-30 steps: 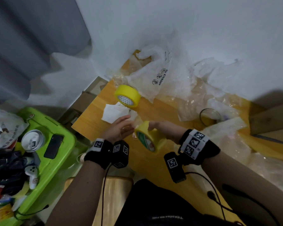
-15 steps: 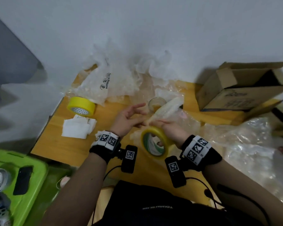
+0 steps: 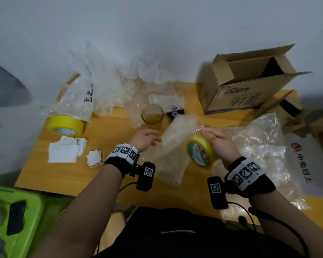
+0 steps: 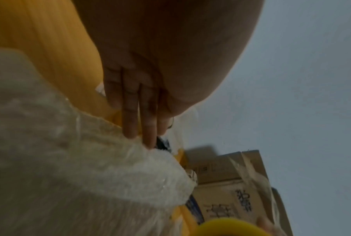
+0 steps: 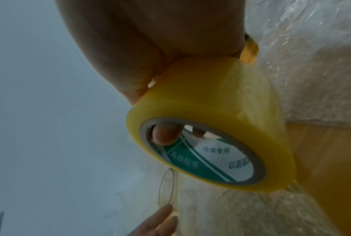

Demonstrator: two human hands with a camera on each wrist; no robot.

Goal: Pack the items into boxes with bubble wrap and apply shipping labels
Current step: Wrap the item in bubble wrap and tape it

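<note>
Head view, left hand (image 3: 145,138) now apart from tape roll (image 3: 201,152)

yellow tape roll (image 3: 201,152) held aloft; open box (image 3: 246,84) upright

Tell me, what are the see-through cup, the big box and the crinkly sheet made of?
The cup looks like clear glass: smooth and transparent. The box looks like brown cardboard, matte, with folded flaps. The sheet looks like thin plastic bubble wrap: shiny, see-through and bumpy, though it is blurred.
</note>
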